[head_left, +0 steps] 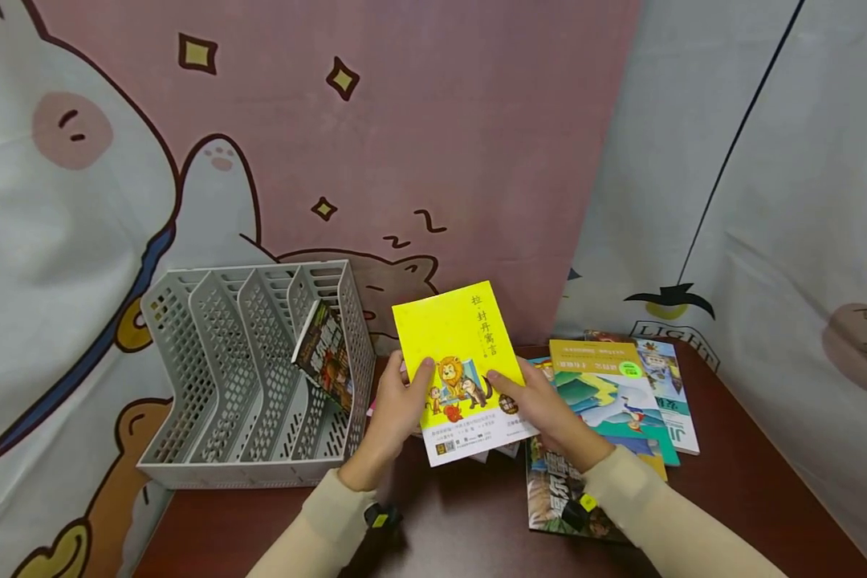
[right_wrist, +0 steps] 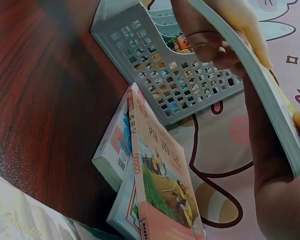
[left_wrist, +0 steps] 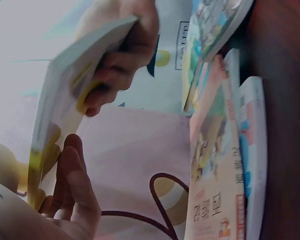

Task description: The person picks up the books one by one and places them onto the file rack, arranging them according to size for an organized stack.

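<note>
Both hands hold a yellow book [head_left: 453, 337] up over the table, its cover with a lion and other animals facing the head camera. The left hand [head_left: 402, 395] grips its left edge, thumb on the cover and fingers behind. On the opposite edge the right hand [head_left: 542, 399] pinches it the same way. From the left wrist the book [left_wrist: 65, 85] appears edge-on, with the fingers of the right hand [left_wrist: 125, 60] curled behind it. Below the hands lies a small pile topped by a pink-orange book [right_wrist: 162, 175], mostly hidden behind the yellow one in the head view.
A grey perforated file rack [head_left: 260, 474] with several slots stands at the left. One dark-covered book [head_left: 325, 353] leans in its right slot. Several books [head_left: 607, 393] lie overlapping at the right of the brown table [head_left: 448, 530]. A printed cloth [head_left: 462, 160] hangs behind.
</note>
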{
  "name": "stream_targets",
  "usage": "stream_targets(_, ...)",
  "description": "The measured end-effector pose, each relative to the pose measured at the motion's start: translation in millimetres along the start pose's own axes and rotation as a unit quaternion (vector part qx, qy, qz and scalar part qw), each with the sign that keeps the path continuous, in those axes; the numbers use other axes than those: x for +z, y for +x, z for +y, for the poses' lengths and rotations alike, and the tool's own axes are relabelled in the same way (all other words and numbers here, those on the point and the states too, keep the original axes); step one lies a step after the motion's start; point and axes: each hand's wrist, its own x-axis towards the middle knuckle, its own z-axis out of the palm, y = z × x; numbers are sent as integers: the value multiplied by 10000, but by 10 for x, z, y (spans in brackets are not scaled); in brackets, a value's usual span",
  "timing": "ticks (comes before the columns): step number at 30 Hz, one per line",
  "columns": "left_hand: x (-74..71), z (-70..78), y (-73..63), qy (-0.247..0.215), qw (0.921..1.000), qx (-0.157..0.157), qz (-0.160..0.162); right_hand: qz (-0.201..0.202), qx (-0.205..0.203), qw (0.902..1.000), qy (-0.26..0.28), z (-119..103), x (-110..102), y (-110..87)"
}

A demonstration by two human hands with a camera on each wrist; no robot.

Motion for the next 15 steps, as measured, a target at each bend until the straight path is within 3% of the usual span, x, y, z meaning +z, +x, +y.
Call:
stream_targets(7, -146, 99, 179, -220, 9993, -246, 200, -375, -6, 9992, -164, 8, -12, -39)
stream_targets(12, -226, 170, 250, -651, 9963, -456, 326, -513, -59, 9968, -608, 40, -1, -43)
stream_targets(15, -256, 202, 241, -1040, 9934, -428, 213, -698, -281, 9934, -861, 29, 6, -47)
